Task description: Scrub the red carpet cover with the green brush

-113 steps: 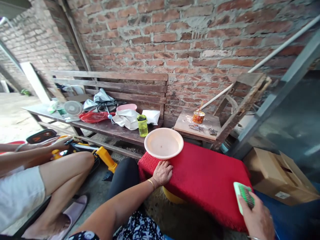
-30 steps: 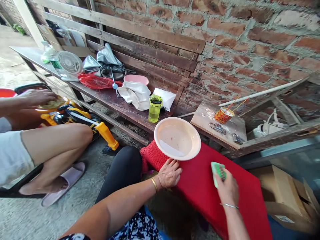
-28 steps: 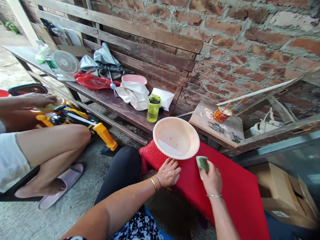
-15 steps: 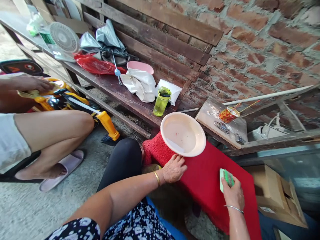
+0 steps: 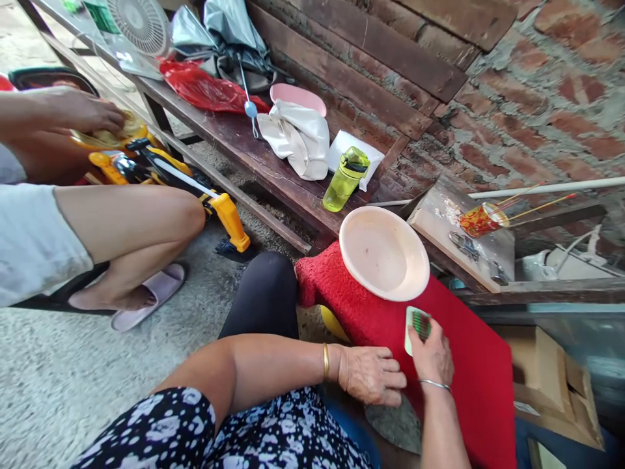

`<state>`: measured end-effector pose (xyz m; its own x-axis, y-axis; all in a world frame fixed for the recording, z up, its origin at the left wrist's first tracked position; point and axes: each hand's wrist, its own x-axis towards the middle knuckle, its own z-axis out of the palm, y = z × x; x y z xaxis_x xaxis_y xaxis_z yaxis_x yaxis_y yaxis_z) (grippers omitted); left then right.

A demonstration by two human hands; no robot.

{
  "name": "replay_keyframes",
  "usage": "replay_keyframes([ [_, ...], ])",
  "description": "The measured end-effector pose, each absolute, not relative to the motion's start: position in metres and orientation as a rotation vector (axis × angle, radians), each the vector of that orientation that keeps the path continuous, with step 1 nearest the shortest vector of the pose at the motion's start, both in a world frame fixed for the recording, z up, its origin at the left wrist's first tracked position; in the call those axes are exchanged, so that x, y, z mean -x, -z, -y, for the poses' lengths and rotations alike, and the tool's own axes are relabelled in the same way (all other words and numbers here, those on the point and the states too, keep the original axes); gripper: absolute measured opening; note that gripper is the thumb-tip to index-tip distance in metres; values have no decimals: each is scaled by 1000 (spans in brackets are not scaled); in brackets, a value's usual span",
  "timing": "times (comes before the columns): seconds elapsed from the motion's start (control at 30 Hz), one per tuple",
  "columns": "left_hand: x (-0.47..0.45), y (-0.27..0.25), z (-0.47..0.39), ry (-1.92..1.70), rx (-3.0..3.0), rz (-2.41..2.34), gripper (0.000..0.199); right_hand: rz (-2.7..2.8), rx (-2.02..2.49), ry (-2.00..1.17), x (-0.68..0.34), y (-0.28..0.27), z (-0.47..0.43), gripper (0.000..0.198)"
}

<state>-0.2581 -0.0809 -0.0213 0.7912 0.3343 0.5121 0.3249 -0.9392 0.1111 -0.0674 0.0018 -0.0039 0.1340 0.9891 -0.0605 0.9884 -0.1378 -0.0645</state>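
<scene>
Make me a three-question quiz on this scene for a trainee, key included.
1. Name the object in the person's right hand.
2. True or false: the person's left hand is gripping the rim of the basin.
3. Multiple choice: what colour is the water bottle on the bench?
A) Blue
B) Yellow-green
C) Red

Key:
1. A green scrub brush.
2. False; that hand is apart from the basin, at the near edge of the red cloth.
3. B
</scene>
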Motion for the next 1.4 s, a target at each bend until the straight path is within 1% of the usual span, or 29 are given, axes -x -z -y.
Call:
replay_keyframes([
  [0.03,259,21,81,-874,-2948,-536,20,2010,2411,-152,62,1,1,70],
  [0.1,260,18,84,-932,-2934,-486,18,2012,2354,-213,63,0,10,71],
  [0.23,259,9,92,-1046,-2907,-297,20,2261,1921,-360,112,10,31,64],
  [0.3,259,3,97,-1064,-2887,-218,23,2366,1826,-326,137,13,33,59],
  [0.37,260,-3,100,-1042,-2873,-174,25,2390,1907,-211,146,12,29,57],
  [0.43,263,-8,102,-1001,-2865,-176,26,2334,2093,-105,138,7,21,58],
  [0.53,266,-11,102,-958,-2852,-222,28,2218,2304,-44,116,0,15,63],
  [0.6,268,-11,101,-961,-2848,-229,28,2212,2280,-95,113,1,18,62],
  [0.7,270,-10,101,-1004,-2853,-190,26,2310,2046,-204,133,8,30,58],
  [0.77,270,-8,101,-1059,-2852,-154,25,2340,1955,-192,149,14,33,56],
  [0.83,270,-7,103,-1119,-2851,-146,24,2309,1982,-137,152,18,29,56],
  [0.93,269,-6,104,-1140,-2875,-185,23,2152,2131,-109,114,18,22,59],
  [1.07,266,-5,104,-1026,-2926,-223,18,1811,2391,-161,6,11,34,63],
  [1.13,265,-4,103,-962,-2930,-208,17,1555,2622,-125,-45,11,41,69],
  [1.2,266,-2,102,-938,-2922,-203,19,1375,2767,-60,-71,11,47,75],
  [1.23,266,-1,102,-941,-2921,-204,21,1357,2759,-49,-71,9,51,74],
  [1.3,267,-1,105,-971,-2935,-210,23,1494,2561,-92,-44,3,62,68],
  [1.4,265,3,107,-1032,-2966,-265,17,1930,2018,-233,37,4,72,55],
])
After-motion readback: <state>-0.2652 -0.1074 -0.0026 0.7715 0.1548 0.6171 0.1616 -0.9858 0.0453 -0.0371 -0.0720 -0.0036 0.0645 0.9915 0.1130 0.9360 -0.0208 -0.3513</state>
